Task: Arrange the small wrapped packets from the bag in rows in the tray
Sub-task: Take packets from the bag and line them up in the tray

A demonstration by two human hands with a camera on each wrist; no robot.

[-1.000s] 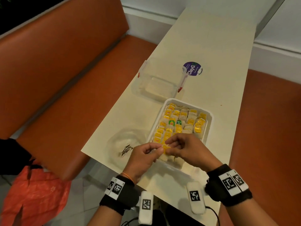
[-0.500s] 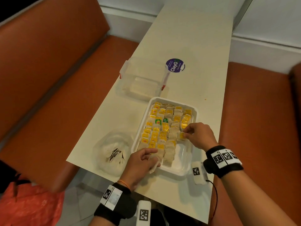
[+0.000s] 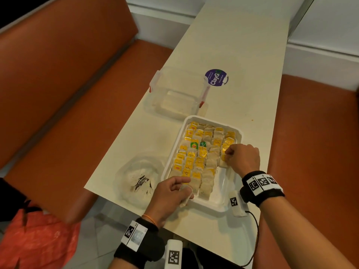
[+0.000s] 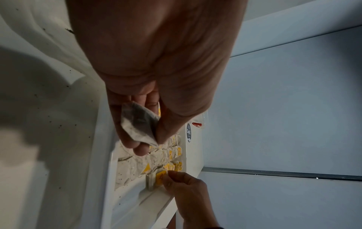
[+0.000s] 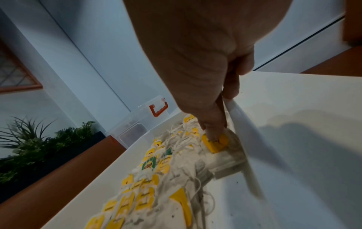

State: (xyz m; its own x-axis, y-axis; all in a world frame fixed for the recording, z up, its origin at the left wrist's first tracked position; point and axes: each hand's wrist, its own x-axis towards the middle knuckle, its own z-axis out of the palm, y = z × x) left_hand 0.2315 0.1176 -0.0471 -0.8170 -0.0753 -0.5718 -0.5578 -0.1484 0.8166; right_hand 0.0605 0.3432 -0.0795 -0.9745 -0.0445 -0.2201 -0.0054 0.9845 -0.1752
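From the head view: a white tray (image 3: 229, 207) on a cream table (image 3: 223, 45), filled most of the way with small wrapped packets (image 3: 198, 152) in rows, yellow tags up, two green tags among them; bare tray floor only at the near right corner. Left hand (image 3: 171, 193) over the tray's near left corner, fingers curled round a pale packet (image 3: 185, 199) jutting out below the knuckles, over the tray rim. Right hand (image 3: 243, 159) inside the tray against its right wall, fingertips pressed together on a yellow-tagged packet (image 3: 223, 159) at the near end of the rightmost row. Crumpled clear bag (image 3: 136, 183) just left of the tray, beside the left hand. Clear lidded box (image 3: 174, 94) with red clips beyond the tray, purple round sticker (image 3: 216, 77) next to it. From the left wrist view: left hand (image 4: 156, 77) seen from beneath, thumb and fingers pinched on the grey, speckled packet (image 4: 139, 124), held above the tray rim (image 4: 105, 139); further off, right hand (image 4: 186, 187) pinched on the yellow tag (image 4: 160, 178) by the far wall. From the right wrist view: right hand (image 5: 195, 62) pointed down, fingertips (image 5: 213, 131) clamped on the yellow tag (image 5: 215, 143), packet lodged against the tray wall (image 5: 240, 124); rows of tagged packets (image 5: 152, 178) spread to the left, blurred close to the lens; red clip of the clear box (image 5: 135, 128) behind, green plants (image 5: 39, 147) beyond the table edge.
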